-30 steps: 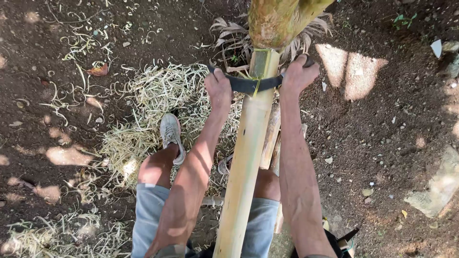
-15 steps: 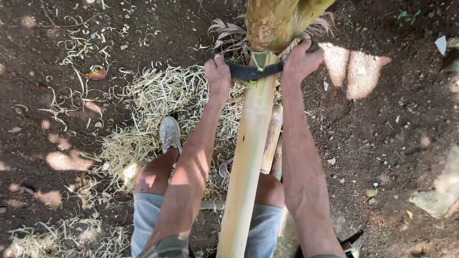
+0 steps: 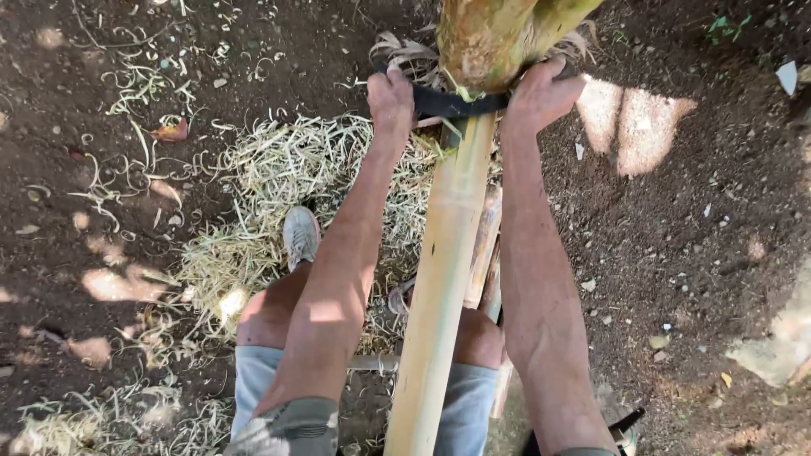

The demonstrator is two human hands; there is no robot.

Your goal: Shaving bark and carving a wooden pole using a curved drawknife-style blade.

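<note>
A long pale bamboo pole [image 3: 443,279] runs from between my knees up to the top of the view, where its skin is still green and brown [image 3: 490,38]. Across it lies a dark two-handled blade [image 3: 452,103]. My left hand [image 3: 390,97] grips its left end and my right hand [image 3: 539,93] grips its right end, both arms stretched out straight. The blade sits at the line where the peeled pale part meets the unpeeled part.
A heap of pale curled shavings [image 3: 279,194] covers the dark soil left of the pole. My grey shoe [image 3: 300,236] rests in it. More split bamboo pieces [image 3: 486,245] lie under the pole. A pale stone [image 3: 777,346] sits at the right edge.
Both hands have pushed the blade farther up the pole, away from me, and the peeled pale stretch has grown longer.
</note>
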